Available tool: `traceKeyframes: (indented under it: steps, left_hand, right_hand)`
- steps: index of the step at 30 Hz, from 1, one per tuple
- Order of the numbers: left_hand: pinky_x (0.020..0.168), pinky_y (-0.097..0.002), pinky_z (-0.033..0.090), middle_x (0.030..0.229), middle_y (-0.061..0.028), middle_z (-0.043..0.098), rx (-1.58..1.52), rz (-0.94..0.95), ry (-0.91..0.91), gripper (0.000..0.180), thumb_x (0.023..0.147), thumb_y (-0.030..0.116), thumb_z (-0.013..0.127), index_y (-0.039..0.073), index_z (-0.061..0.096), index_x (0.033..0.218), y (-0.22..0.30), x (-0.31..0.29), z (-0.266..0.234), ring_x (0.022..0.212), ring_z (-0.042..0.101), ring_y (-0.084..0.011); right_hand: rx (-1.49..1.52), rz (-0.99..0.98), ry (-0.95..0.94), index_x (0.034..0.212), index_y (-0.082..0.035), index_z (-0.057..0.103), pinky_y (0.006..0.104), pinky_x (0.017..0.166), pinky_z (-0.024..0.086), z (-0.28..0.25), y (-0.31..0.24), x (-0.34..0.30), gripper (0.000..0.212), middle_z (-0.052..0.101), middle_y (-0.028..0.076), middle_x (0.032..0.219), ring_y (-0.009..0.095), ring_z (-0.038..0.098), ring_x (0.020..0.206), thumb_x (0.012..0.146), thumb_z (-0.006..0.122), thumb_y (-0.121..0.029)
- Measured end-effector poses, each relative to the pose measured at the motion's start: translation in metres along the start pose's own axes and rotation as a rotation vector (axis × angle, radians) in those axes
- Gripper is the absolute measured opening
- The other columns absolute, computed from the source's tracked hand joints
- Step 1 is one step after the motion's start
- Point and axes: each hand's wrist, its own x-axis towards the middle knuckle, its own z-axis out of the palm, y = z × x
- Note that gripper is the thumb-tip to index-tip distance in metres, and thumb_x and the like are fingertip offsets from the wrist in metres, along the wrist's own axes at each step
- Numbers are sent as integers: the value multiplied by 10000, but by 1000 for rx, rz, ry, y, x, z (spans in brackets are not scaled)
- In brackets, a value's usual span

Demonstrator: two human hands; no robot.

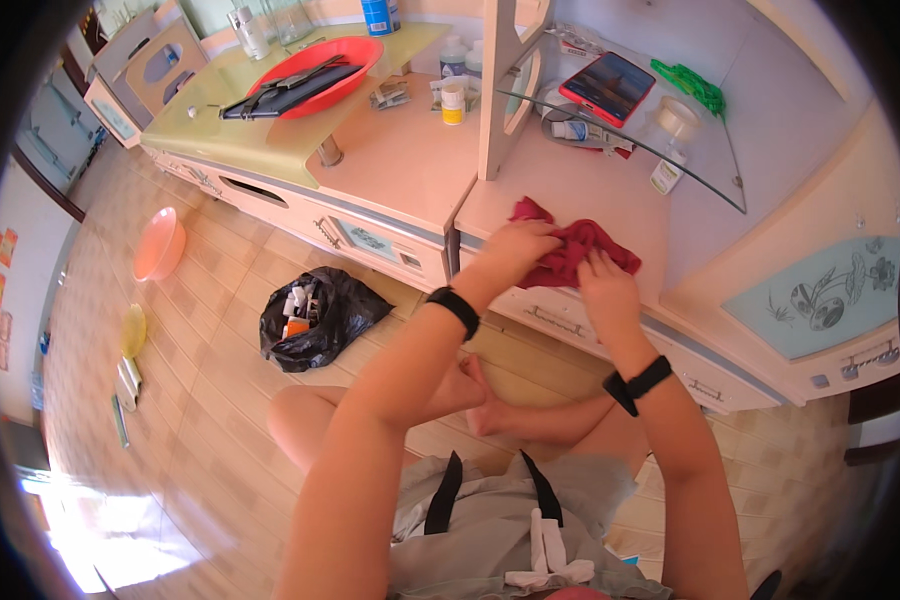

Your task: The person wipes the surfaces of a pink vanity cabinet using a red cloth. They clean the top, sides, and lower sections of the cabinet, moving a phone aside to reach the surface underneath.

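A dark red cloth (570, 250) lies bunched on the pink lower shelf of the cabinet (490, 205), near its front edge. My left hand (520, 248) grips the cloth's left side, fingers curled into the fabric. On the right side, my right hand (606, 285) has its fingers bent into the cloth as well. Both wrists wear black bands. Some fingertips are hidden by the folds.
A glass shelf (705, 165) juts above the cloth, bearing a red-edged phone (608, 88) and a green mesh bundle (692, 85). Small bottles (453, 104) stand left of the upright panel. A red basin (345, 85) sits on the cabinet; a black plastic bag (345, 315) is on the floor.
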Motion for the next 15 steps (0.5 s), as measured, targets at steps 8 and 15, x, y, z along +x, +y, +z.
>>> traceKeyframes:
  steps: [8,15]
  left_hand:
    - [752,-348,508,955,-71,632,465,-265,-119,134,697,77,582,66,643,816,-35,-33,-56,886,610,-270]
    - [703,-351,520,796,-77,629,603,-461,-147,62,691,73,600,72,654,722,-16,-22,-45,778,631,-269]
  right_hand:
    - [-196,-60,-21,876,5,607,332,598,536,24,-92,88,205,643,198,971,258,644,800,737,538,-128]
    - [-58,-148,-29,849,-25,633,313,604,537,20,-74,88,150,646,160,877,248,651,798,728,579,-93]
